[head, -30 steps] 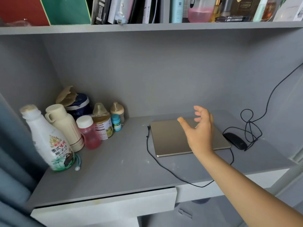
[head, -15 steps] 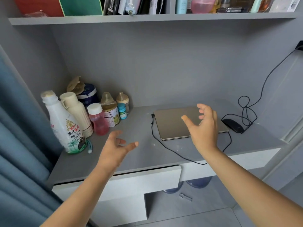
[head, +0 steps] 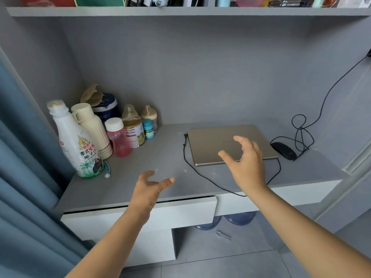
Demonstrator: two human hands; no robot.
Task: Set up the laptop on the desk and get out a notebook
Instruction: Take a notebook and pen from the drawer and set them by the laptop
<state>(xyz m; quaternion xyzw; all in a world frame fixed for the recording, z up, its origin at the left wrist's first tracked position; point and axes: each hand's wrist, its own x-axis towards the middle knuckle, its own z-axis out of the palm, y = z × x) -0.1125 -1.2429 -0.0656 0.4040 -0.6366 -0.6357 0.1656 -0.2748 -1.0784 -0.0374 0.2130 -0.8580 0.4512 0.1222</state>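
Right hand, fingers spread wide, is hovering over closed laptop's near edge; left hand, also open, is trailing farther off.

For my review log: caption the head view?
Both open hands, left and right, reach toward a closed laptop on the desk.

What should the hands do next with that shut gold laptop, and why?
Probably reach both hands to the laptop and take its front edge. It lies closed and far back on the desk. The right hand hovers open in front of it, the left hand is open and empty, and neither appears to touch it.
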